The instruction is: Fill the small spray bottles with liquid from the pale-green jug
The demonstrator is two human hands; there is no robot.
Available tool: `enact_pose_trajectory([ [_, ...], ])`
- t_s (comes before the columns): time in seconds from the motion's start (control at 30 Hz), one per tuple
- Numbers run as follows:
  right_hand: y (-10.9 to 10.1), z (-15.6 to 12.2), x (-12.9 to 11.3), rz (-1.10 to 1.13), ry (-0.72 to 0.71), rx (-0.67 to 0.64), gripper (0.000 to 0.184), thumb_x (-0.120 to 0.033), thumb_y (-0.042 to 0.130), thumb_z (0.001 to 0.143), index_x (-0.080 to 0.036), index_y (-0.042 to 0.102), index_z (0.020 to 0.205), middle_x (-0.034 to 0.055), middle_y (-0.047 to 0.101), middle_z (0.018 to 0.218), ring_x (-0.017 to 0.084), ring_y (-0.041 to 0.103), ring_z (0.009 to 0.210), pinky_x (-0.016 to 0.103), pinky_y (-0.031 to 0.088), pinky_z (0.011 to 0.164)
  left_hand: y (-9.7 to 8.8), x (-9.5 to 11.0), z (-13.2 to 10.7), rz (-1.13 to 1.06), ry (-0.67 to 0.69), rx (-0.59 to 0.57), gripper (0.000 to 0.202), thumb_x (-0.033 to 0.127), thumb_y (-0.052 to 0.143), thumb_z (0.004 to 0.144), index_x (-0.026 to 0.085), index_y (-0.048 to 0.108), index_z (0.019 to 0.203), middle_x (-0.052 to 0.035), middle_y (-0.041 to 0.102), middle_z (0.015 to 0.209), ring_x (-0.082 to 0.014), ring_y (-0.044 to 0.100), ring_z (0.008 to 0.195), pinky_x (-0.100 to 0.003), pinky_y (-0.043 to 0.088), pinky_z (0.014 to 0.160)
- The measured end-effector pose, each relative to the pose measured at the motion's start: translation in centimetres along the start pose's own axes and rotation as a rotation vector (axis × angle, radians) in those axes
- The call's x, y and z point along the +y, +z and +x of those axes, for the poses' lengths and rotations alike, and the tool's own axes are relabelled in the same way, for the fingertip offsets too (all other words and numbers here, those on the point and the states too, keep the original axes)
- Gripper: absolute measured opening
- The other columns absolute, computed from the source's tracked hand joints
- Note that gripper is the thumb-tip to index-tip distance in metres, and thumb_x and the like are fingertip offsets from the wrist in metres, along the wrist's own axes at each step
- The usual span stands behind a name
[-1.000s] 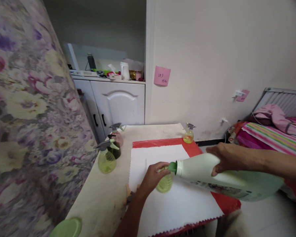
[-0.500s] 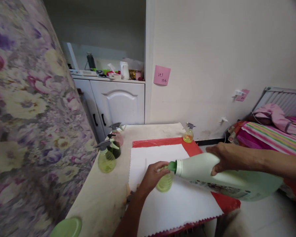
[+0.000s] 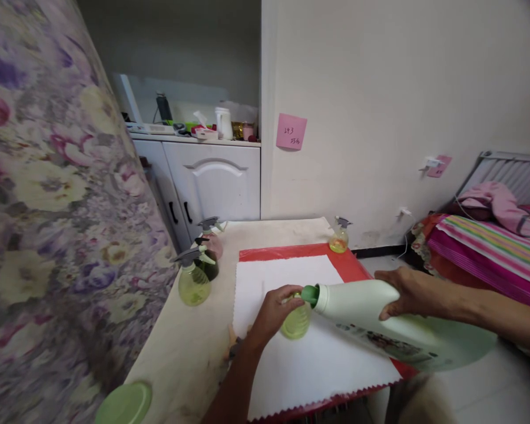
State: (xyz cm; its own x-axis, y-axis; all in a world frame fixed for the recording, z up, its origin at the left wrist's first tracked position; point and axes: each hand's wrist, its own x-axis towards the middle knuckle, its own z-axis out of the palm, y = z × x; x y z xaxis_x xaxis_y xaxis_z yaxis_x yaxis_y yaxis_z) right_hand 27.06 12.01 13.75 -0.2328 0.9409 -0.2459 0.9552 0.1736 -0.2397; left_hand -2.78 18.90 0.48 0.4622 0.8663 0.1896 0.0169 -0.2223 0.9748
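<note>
My left hand [image 3: 274, 315] is closed round the neck of a clear yellow-green spray bottle body [image 3: 297, 323], which stands on the white sheet [image 3: 331, 359] without a spray head. My right hand [image 3: 408, 292] grips a big pale green detergent jug [image 3: 366, 303], tilted with its mouth to the left. The jug's green spout [image 3: 310, 293] is at the bottle's opening; I cannot make out whether liquid is running. A grey spray head [image 3: 235, 348] lies partly hidden behind my left forearm.
Several spray bottles with heads stand on the table: a yellow-green one [image 3: 194, 285], a dark one [image 3: 209, 265] and a pink one [image 3: 212, 241] at the left, another [image 3: 338, 240] at the far right corner. A round green lid [image 3: 124, 403] lies front left. A bed [image 3: 490, 253] stands right.
The back end of the jug has dropped a little, so it is tilted less steeply toward the bottle. My left hand still holds the bottle's neck. The view has shifted slightly.
</note>
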Motion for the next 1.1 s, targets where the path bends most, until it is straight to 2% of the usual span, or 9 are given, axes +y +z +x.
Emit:
enact_pose_trajectory([
  [0.17, 1.5, -0.3, 0.4, 0.121, 0.019, 0.033, 0.041, -0.053, 0.073, 0.066, -0.021, 0.062, 0.089, 0.0053, 0.072, 0.082, 0.023, 0.066, 0.072, 0.026, 0.044, 0.058, 0.0, 0.1, 0.0, 0.010, 0.003, -0.007, 0.022, 0.030, 0.065, 0.079, 0.020, 0.073, 0.097, -0.0064, 0.074, 0.103, -0.0249, 0.065, 0.100, -0.034, 0.047, 0.090],
  [0.27, 2.2, -0.8, 0.5, 0.222, 0.003, 0.084, 0.036, -0.049, 0.076, 0.062, -0.022, 0.064, 0.085, 0.0037, 0.073, 0.080, 0.023, 0.065, 0.070, 0.025, 0.044, 0.058, 0.0, 0.3, 0.0, 0.022, 0.004, -0.010, 0.022, 0.028, 0.063, 0.079, 0.020, 0.072, 0.098, -0.0067, 0.074, 0.104, -0.0254, 0.065, 0.100, -0.035, 0.048, 0.090],
  [0.47, 2.8, -1.7, 0.9, 0.336, -0.007, 0.172, 0.033, -0.041, 0.080, 0.057, -0.022, 0.065, 0.080, 0.0015, 0.071, 0.075, 0.022, 0.063, 0.068, 0.024, 0.043, 0.056, 0.0, 0.7, -0.1, 0.063, 0.007, -0.001, 0.021, 0.026, 0.062, 0.080, 0.021, 0.071, 0.098, -0.0065, 0.074, 0.106, -0.0254, 0.064, 0.103, -0.036, 0.046, 0.094],
  [0.57, 2.8, -1.9, 1.5, 0.446, 0.004, 0.172, 0.032, -0.042, 0.077, 0.063, -0.021, 0.063, 0.083, -0.0015, 0.065, 0.066, 0.016, 0.057, 0.057, 0.022, 0.038, 0.047, 0.0, 0.6, -0.2, 0.077, 0.006, 0.011, 0.022, 0.026, 0.061, 0.081, 0.022, 0.071, 0.100, -0.0059, 0.073, 0.109, -0.0249, 0.063, 0.106, -0.036, 0.045, 0.096],
  [0.67, 2.8, -1.5, 2.2, 0.643, 0.053, 0.237, 0.034, -0.048, 0.072, 0.068, -0.020, 0.058, 0.082, -0.0053, 0.054, 0.061, 0.010, 0.046, 0.046, 0.020, 0.032, 0.040, 0.1, 0.4, -0.3, 0.095, -0.014, 0.028, 0.023, 0.025, 0.060, 0.081, 0.022, 0.072, 0.101, -0.0061, 0.073, 0.112, -0.0250, 0.063, 0.108, -0.037, 0.044, 0.098],
  [0.8, 3.7, 0.7, 2.9, 0.799, 0.066, 0.455, 0.035, -0.048, 0.072, 0.068, -0.019, 0.058, 0.082, -0.0065, 0.050, 0.061, 0.009, 0.041, 0.046, 0.021, 0.031, 0.042, 0.2, 0.3, -0.3, 0.084, -0.035, 0.045, 0.027, 0.026, 0.061, 0.080, 0.021, 0.070, 0.105, -0.0073, 0.073, 0.112, -0.0250, 0.064, 0.107, -0.037, 0.045, 0.097],
  [0.93, 6.1, 4.9, 2.9, 0.945, 0.100, 0.711, 0.034, -0.046, 0.073, 0.066, -0.020, 0.054, 0.074, -0.0081, 0.046, 0.051, 0.010, 0.040, 0.046, 0.023, 0.033, 0.045, 0.1, 0.4, -0.4, 0.093, -0.021, 0.034, 0.028, 0.026, 0.060, 0.081, 0.022, 0.069, 0.107, -0.0068, 0.073, 0.112, -0.0248, 0.063, 0.108, -0.036, 0.045, 0.097],
  [1.1, 9.0, 10.4, 1.7, 0.987, 0.126, 0.842, 0.034, -0.048, 0.067, 0.069, -0.021, 0.053, 0.083, -0.0060, 0.048, 0.055, 0.014, 0.046, 0.051, 0.027, 0.040, 0.051, -0.1, 0.8, -0.4, 0.133, -0.027, 0.030, 0.025, 0.024, 0.060, 0.081, 0.024, 0.071, 0.103, -0.0057, 0.073, 0.112, -0.0250, 0.063, 0.108, -0.036, 0.045, 0.098],
])
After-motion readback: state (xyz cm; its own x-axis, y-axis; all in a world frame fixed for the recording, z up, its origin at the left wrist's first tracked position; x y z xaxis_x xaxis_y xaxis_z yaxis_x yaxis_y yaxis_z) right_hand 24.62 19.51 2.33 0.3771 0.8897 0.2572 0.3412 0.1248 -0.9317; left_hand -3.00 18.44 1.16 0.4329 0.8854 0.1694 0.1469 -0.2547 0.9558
